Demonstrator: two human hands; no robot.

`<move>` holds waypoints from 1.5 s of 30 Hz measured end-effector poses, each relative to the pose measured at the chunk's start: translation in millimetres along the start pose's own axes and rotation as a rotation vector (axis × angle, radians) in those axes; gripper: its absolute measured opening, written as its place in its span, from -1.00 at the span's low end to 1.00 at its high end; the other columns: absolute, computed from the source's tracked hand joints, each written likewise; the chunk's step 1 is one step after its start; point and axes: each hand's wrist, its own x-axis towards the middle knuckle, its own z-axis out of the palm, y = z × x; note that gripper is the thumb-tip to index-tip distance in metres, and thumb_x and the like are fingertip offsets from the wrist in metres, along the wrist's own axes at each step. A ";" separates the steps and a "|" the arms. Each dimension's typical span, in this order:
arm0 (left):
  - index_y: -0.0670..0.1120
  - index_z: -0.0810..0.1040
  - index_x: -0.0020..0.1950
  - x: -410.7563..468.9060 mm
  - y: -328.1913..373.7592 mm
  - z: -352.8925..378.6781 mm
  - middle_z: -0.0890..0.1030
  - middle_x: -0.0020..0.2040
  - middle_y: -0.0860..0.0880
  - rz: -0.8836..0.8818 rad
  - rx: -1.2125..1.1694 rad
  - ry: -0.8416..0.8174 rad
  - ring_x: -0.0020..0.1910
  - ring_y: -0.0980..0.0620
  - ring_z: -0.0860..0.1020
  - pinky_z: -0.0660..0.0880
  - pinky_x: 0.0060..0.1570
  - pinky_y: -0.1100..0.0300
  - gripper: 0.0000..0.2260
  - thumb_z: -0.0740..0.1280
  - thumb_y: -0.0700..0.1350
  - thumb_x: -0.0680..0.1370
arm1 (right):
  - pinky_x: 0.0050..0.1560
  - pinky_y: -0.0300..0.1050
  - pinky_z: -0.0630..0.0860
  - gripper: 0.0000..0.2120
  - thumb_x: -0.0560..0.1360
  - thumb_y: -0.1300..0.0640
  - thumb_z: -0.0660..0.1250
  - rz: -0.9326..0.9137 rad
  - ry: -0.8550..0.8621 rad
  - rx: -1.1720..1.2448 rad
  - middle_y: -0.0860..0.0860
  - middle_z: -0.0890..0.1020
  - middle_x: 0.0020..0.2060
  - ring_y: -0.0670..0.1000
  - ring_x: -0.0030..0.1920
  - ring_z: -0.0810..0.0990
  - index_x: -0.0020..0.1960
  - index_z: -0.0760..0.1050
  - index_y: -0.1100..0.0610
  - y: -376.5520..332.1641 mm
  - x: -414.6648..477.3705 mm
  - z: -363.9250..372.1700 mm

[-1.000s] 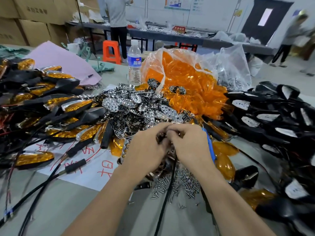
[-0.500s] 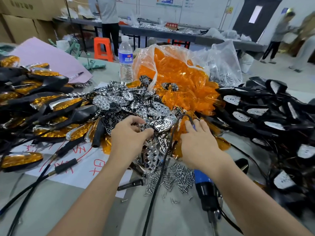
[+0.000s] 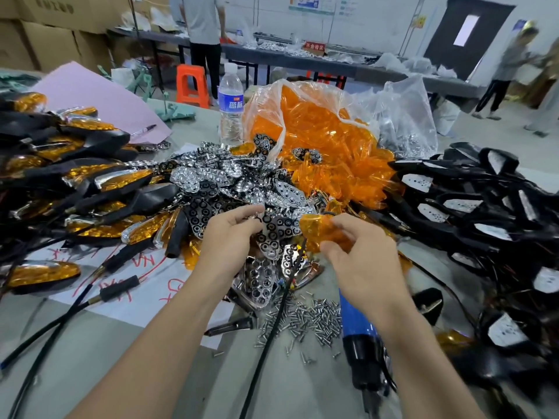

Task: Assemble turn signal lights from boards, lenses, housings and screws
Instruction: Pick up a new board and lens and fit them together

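Observation:
My left hand [image 3: 227, 237] pinches a chrome reflector board [image 3: 273, 226] at the near edge of a heap of such boards [image 3: 230, 179]. My right hand [image 3: 361, 261] grips an orange lens [image 3: 322, 229] just right of that board. A clear bag of orange lenses [image 3: 320, 137] lies behind them. Black housings with white boards [image 3: 472, 204] are piled on the right. Finished lights with amber lenses [image 3: 78, 182] are stacked on the left. Loose screws [image 3: 305, 320] lie near the front, beside a blue electric screwdriver [image 3: 360, 337].
A water bottle [image 3: 230, 107] stands behind the chrome heap. A pink sheet [image 3: 99, 101] and a marked white paper [image 3: 142, 285] lie on the table [image 3: 169, 367]. Black cables [image 3: 54, 328] cross the front left. People stand at a far bench [image 3: 302, 63].
My right hand has lifted an orange lens and drawn it toward the left hand. My left hand has taken a chrome board from the heap. The screwdriver lies on the table.

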 end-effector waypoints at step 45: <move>0.29 0.71 -0.03 -41.5 19.0 7.8 0.71 -0.16 0.30 0.404 0.428 -0.156 -0.13 0.27 0.69 0.66 -0.04 0.22 -0.74 0.44 -0.05 0.38 | -0.18 -0.24 0.64 -0.68 0.40 0.41 0.54 -0.100 -0.018 0.313 -0.28 0.71 0.00 -0.16 -0.17 0.72 -0.27 0.69 -0.01 10.2 -13.7 25.2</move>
